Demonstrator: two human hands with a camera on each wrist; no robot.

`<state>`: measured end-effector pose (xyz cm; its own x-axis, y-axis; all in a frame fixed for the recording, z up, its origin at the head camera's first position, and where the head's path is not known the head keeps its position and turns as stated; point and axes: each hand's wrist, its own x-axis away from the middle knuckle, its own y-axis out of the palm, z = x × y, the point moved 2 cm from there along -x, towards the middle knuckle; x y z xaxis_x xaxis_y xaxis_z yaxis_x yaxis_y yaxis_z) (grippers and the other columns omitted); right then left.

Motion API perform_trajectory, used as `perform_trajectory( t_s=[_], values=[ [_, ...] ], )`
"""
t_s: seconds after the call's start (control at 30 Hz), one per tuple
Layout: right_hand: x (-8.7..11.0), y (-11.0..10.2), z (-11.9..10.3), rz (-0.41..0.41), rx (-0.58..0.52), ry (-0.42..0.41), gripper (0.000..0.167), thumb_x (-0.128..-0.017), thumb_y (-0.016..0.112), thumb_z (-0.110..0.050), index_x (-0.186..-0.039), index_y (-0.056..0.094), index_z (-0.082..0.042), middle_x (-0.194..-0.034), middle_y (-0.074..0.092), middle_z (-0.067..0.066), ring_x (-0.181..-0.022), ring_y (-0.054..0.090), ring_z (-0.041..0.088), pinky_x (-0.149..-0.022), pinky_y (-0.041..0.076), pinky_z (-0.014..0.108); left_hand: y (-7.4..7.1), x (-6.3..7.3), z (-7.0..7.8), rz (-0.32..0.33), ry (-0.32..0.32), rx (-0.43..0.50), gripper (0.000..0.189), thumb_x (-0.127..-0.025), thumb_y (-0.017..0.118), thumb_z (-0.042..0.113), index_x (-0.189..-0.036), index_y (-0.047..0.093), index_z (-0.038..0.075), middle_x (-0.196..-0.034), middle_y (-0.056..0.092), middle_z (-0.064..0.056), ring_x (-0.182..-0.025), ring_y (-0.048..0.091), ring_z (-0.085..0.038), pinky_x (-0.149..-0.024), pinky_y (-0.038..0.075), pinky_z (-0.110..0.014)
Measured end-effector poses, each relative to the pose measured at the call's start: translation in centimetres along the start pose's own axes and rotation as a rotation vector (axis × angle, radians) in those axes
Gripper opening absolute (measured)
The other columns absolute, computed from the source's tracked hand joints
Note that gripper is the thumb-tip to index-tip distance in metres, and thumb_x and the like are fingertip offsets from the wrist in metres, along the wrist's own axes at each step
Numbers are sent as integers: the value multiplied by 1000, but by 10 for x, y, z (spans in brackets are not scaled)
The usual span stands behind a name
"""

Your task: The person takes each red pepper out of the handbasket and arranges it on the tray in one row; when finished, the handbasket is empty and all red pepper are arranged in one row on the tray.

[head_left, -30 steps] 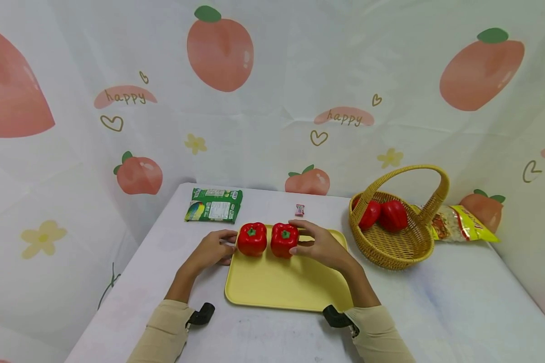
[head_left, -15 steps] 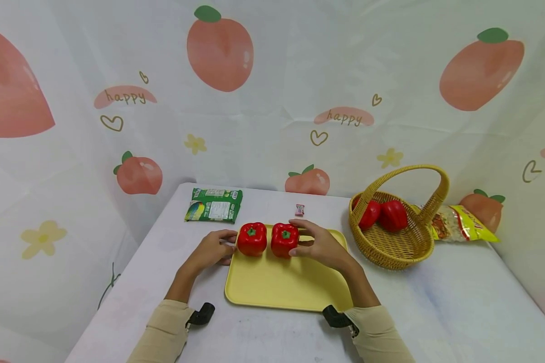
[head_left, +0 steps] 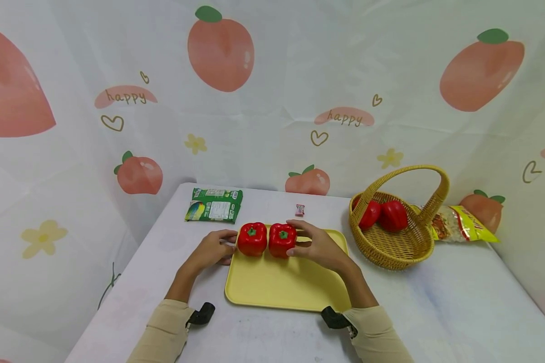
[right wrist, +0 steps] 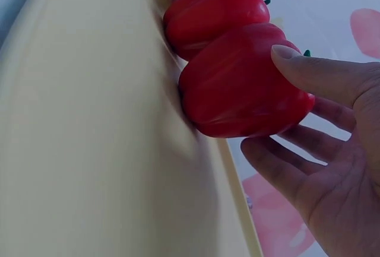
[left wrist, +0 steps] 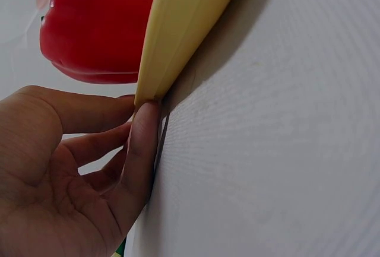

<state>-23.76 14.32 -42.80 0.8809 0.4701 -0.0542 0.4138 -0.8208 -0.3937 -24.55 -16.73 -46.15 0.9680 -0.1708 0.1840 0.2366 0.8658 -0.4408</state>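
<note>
Two red bell peppers with green stems stand upright, side by side, at the back left of a yellow tray (head_left: 290, 287). My right hand (head_left: 319, 247) holds the right bell pepper (head_left: 280, 246), its thumb (right wrist: 309, 73) on the near side and the fingers round the far side. In the right wrist view this pepper is right beside the left bell pepper (right wrist: 217, 13). At the tray's left edge, my left hand (head_left: 210, 248) pinches the rim, as the left wrist view shows. The left pepper (head_left: 251, 240) stands close to that hand's fingers.
To the right, a wicker basket (head_left: 390, 257) with a tall handle contains red peppers (head_left: 393, 216). Behind it lies a yellow snack bag (head_left: 463, 224). A green packet (head_left: 215, 205) rests at the back left, and a small pink wrapped sweet (head_left: 300, 209) lies behind the tray.
My right hand and its bell pepper have shifted slightly left, narrowing the gap to the other pepper. The left hand has stayed at the tray's edge.
</note>
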Motion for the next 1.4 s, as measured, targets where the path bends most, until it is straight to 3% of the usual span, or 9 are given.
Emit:
perform_trajectory(
  t_s=[0.9, 1.13, 1.27, 1.4],
  values=[
    [0, 0, 0, 6, 14, 9, 76, -92, 82, -24, -158, 48, -9, -155, 56, 11, -140, 57, 38, -107, 57, 48, 0, 0, 1, 0, 2, 5, 50, -95, 66, 9, -144, 60, -1, -134, 66, -18, -101, 72, -22, -75, 67, -33],
    [5, -13, -5, 52, 38, -7, 76, -91, 84, -26, -157, 50, -12, -158, 53, 16, -139, 58, 37, -108, 55, 52, 1, 0, 2, 0, -7, 0, 51, -95, 66, 9, -145, 60, 0, -135, 66, -19, -101, 72, -23, -76, 67, -33],
    [7, -20, -8, 92, 64, -42, 69, -92, 83, -22, -154, 54, -14, -153, 58, 19, -136, 60, 36, -109, 54, 56, 0, 0, 2, 2, -10, -2, 51, -95, 66, 9, -145, 60, 0, -135, 66, -18, -100, 71, -22, -76, 66, -33],
    [10, -25, -8, 153, 92, -87, 61, -93, 81, -17, -150, 60, -15, -145, 64, 17, -130, 64, 33, -105, 58, 52, 0, 1, 2, 3, -10, 0, 51, -95, 66, 9, -145, 60, 0, -135, 66, -18, -100, 71, -22, -76, 67, -33]
  ],
)
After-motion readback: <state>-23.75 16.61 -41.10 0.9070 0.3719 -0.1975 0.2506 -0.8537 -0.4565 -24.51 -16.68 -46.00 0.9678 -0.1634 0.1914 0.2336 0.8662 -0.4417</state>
